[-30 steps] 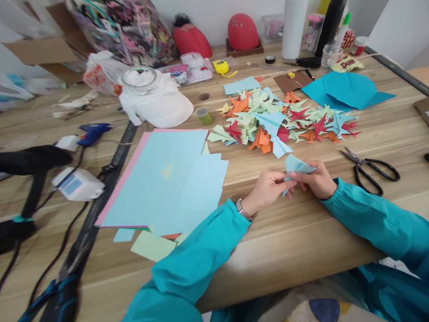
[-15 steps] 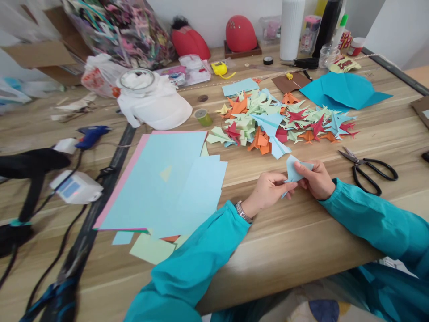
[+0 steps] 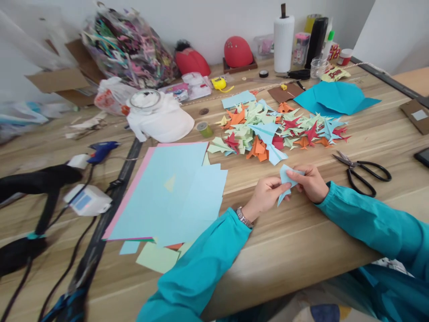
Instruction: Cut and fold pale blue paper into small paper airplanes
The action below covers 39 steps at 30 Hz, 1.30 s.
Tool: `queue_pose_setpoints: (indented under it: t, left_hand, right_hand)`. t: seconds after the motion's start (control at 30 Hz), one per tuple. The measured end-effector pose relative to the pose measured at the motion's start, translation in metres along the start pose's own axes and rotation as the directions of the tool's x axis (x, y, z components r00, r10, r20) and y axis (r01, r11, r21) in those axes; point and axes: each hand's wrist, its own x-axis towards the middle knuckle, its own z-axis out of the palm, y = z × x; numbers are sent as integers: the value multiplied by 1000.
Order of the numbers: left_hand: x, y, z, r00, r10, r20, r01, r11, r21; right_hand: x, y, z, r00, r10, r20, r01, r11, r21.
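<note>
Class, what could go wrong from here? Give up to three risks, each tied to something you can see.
1. The folded blue paper is pinched between the left hand and right hand, not pressed flat on the table, so a crease might come out crooked.
2. The scissors lie near the right sleeve; a careless move could nudge them.
3. The pile of paper figures sits just beyond the hands and might get crushed.
</note>
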Motion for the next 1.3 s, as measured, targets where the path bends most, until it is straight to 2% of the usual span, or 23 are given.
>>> queue_pose_setpoints:
  t: [0.13,0.27,0.33,0.5,0.63,0.83,1.1,1.2,1.3]
  left_hand:
    - [2,-4,-4,1000,-17,-18,17,1000,-1]
    - [5,-9,-6,999,-38,-9,37,998,-49]
    - [5,-10,-6,999,-45,-31,43,997,-72]
    - [7,-10,-1,999,-38,-35,33,992,-120]
    - [9,-8,5,997,-34,-73,22,988,-155]
    - [11,-5,13,991,-27,-132,9,991,-134]
    - [15,-5,10,985,56,-162,-83,983,-163]
    - [16,-6,10,983,59,-176,-92,978,-189]
    - [17,-5,12,990,56,-132,-81,979,-189]
  right_hand:
    - [1,3,2,1000,1,6,-2,1000,27]
    - [8,9,0,995,76,-58,-65,983,172]
    - [11,10,-1,997,76,-25,-69,976,208]
    - [9,9,0,998,41,55,-45,996,81]
    - [8,11,2,998,22,61,-28,993,113]
    - [15,18,-5,998,61,35,-66,984,166]
    - [25,21,-13,998,-9,-69,24,977,213]
    - [23,19,-13,999,-16,-45,24,985,173]
    - [18,17,-11,998,-22,-52,27,995,100]
